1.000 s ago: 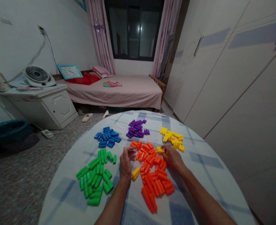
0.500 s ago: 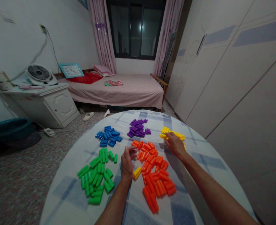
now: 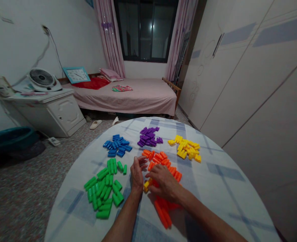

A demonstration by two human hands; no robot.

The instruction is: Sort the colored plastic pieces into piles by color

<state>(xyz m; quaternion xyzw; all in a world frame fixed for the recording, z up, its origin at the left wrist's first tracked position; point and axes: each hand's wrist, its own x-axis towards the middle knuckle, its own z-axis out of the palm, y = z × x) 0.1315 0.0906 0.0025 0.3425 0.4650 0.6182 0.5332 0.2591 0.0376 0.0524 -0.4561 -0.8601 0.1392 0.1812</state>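
Note:
Several glossy orange plastic pieces (image 3: 160, 156), some joined side by side, cover the middle of the cloth. Over them my right hand (image 3: 160, 179) reaches leftward, thumb and fingers spread around a yellow piece (image 3: 146, 187); whether they touch it I cannot tell. Left of that piece, my left hand (image 3: 137, 171) rests on its side, fingers loosely bent and apart, with nothing in it. Green pieces (image 3: 104, 188) lie left of my left hand. Farther back are separate groups of blue pieces (image 3: 117, 145), purple pieces (image 3: 148, 137) and yellow pieces (image 3: 187, 147).
A checked cloth covers the round table (image 3: 226, 201). Beyond it stand a bed (image 3: 138, 97) and a white cabinet (image 3: 62, 116) with a fan (image 3: 42, 79) on top. A wardrobe (image 3: 251, 111) runs along the right, and a teal bin (image 3: 10, 141) is at the far left.
My right hand has left the yellow group and moved left and nearer, over the orange pieces to the single yellow piece. My left hand has stayed in place.

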